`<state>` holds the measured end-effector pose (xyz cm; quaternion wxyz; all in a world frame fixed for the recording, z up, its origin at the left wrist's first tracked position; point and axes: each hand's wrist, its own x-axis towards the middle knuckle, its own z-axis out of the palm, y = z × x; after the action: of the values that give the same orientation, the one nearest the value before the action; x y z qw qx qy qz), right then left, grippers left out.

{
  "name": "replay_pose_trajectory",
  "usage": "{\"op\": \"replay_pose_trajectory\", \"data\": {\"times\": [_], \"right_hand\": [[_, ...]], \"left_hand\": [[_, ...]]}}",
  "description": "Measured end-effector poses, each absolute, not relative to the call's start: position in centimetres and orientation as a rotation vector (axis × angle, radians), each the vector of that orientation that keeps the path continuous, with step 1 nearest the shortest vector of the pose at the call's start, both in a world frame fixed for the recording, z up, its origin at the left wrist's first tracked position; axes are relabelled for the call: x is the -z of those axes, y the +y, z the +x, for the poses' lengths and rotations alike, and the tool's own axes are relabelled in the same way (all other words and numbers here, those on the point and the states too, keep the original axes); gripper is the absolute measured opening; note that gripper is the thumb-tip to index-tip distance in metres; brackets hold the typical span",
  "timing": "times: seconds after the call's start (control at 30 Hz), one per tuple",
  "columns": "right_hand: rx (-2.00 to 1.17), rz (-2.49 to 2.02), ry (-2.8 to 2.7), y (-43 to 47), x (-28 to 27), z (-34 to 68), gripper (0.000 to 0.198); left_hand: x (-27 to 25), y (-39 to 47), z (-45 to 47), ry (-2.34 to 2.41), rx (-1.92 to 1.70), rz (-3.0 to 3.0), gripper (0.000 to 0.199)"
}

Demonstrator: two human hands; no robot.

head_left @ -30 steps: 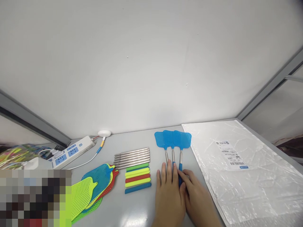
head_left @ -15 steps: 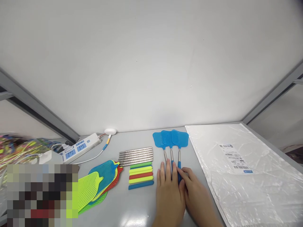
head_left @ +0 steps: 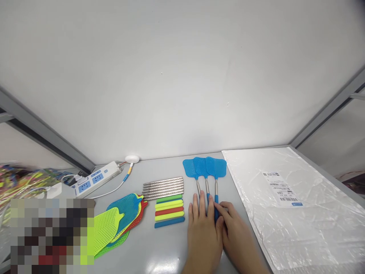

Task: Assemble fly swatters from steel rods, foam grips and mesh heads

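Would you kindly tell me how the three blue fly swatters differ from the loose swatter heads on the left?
The blue fly swatters have metal shafts attached; the loose swatter heads show only short necks. The swatters are all blue, whereas the loose heads include yellow, red and green too. Both have perforated paddles.
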<state>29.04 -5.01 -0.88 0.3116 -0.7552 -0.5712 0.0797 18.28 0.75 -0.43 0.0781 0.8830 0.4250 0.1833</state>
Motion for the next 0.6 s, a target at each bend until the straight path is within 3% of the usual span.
{"op": "replay_pose_trajectory", "data": {"times": [0.6], "right_hand": [[-0.161,-1.994,-1.497,-4.94,1.2,28.86,0.045]], "left_hand": [[0.77,0.87,18.13,1.23,-0.517,2.736,0.05]]}}
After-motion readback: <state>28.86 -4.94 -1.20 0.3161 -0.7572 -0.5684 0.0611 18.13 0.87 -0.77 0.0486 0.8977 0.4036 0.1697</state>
